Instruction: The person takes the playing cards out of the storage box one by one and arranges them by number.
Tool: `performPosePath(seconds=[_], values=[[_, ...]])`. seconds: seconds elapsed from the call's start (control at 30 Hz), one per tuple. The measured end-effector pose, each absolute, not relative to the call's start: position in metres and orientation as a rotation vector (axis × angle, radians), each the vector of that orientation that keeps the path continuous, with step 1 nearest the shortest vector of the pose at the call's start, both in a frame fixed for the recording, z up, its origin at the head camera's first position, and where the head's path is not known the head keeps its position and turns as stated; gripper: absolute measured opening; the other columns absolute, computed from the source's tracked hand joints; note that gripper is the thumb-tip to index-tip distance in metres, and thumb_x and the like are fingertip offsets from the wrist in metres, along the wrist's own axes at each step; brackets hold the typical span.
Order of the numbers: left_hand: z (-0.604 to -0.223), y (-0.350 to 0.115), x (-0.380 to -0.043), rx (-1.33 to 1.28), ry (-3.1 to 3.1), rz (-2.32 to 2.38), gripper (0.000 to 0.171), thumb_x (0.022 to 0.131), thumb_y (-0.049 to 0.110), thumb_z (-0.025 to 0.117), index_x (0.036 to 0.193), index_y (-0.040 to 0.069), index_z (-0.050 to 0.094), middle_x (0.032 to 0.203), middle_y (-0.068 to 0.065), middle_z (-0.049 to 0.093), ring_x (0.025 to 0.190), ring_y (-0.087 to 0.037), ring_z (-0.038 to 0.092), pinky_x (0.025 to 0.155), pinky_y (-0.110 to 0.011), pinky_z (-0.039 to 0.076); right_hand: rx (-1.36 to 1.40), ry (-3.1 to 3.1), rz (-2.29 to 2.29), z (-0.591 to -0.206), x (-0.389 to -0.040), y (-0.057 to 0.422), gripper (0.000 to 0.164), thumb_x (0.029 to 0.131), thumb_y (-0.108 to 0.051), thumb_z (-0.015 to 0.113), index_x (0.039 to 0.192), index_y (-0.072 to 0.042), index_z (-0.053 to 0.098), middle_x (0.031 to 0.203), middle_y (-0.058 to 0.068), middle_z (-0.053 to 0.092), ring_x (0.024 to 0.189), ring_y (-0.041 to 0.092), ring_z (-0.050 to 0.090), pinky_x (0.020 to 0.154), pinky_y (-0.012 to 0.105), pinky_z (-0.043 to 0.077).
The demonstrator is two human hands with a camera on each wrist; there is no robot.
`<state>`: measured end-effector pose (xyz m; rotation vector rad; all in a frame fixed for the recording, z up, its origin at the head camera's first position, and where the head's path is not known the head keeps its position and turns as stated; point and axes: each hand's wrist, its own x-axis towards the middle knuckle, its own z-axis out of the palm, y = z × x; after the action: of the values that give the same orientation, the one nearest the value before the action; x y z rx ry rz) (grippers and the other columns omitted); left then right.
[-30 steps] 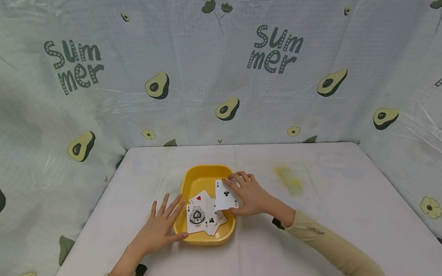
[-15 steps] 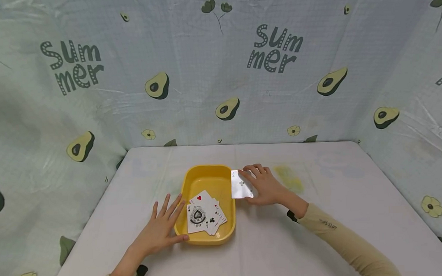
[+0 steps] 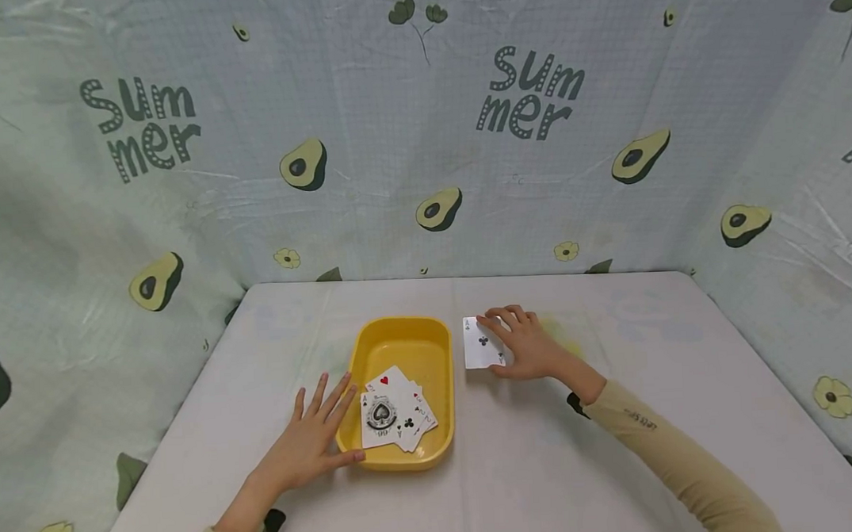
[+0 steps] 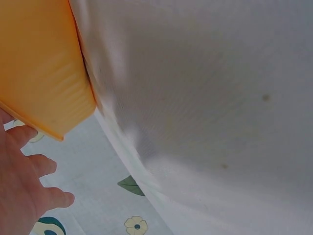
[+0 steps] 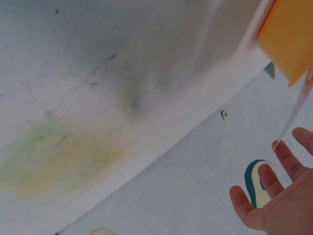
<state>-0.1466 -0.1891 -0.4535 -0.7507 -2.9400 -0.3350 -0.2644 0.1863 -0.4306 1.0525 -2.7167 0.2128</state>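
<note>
In the head view my right hand (image 3: 531,347) holds an ace of clubs playing card (image 3: 481,344) by its right side, between thumb and fingers. The card faces up, just right of the yellow tray (image 3: 429,329). Edge-on, the same card (image 5: 295,113) shows as a thin sliver at the fingertips in the right wrist view. My left hand (image 3: 301,446) has its fingers spread, with fingertips and thumb at the tray's left rim. Several face-up playing cards (image 3: 381,415) lie overlapped in the near part of the tray, an ace of spades on top.
The tray stands on a white-covered table (image 3: 585,465). A yellow-green stain (image 5: 63,156) marks the cover near my right hand. Behind and beside the table hangs a pale sheet (image 3: 361,86) printed with avocados and lettering.
My right hand has carried the ace of clubs from over the tray to the right and farther back, past its right rim. The left hand stays where it was.
</note>
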Motion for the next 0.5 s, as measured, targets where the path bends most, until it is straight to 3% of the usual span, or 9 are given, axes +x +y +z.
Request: performPosePath(seconds=[0.5], values=[[-0.454, -0.19, -0.145, -0.753, -2.944, -0.319, 0.091, 0.073, 0.061, 0.056, 0.142, 0.012, 0.023, 0.151, -0.005, 0.014, 0.139, -0.033, -0.001, 0.102, -0.065, 0.009, 1.011, -2.818, 0.208, -0.444, -0.281, 0.199, 0.074, 0.075, -0.044, 0.063, 0.137, -0.014, 0.035, 0.133, 0.008, 0.037, 0.117, 0.031, 0.032, 0.087, 0.051, 0.034]])
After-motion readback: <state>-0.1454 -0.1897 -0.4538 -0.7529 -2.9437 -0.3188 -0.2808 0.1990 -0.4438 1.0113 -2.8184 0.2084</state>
